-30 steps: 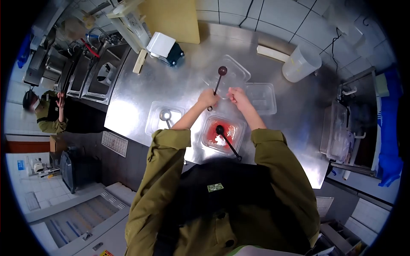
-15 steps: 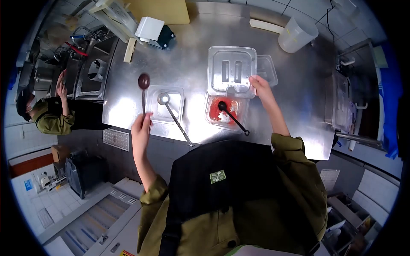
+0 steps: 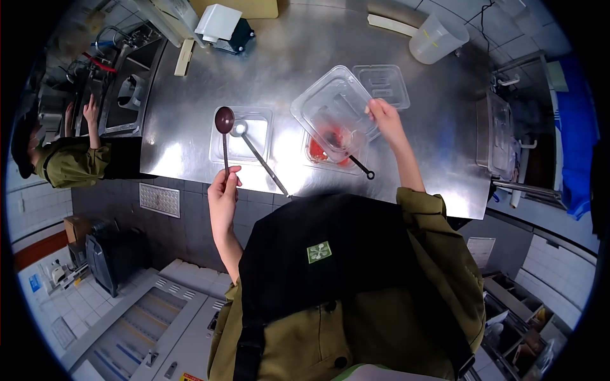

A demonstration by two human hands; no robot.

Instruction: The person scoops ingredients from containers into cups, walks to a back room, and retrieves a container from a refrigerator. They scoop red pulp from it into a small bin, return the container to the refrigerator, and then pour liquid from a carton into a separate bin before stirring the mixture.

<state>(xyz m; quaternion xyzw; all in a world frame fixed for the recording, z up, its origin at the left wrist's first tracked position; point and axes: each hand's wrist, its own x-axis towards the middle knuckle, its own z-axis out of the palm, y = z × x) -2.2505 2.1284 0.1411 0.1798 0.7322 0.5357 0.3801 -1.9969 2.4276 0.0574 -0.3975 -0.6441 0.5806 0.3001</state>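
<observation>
My left hand is closed around the handle of a dark brown ladle, its bowl raised in front of a clear tub. In that tub rests a metal ladle, its handle leaning out over the near rim. My right hand grips the right edge of a clear plastic lid. Tilted, the lid hangs above a second clear tub with red and white food, hiding part of it. A black spoon sticks out of the food toward me.
Another clear lid lies on the steel table behind the held one. A translucent pitcher and a black-and-white device stand farther back. At left, a co-worker is beside the sink.
The lid in my right hand has tilted and now covers more of the red food. My left hand has moved right with the brown ladle. The whole view has shifted slightly.
</observation>
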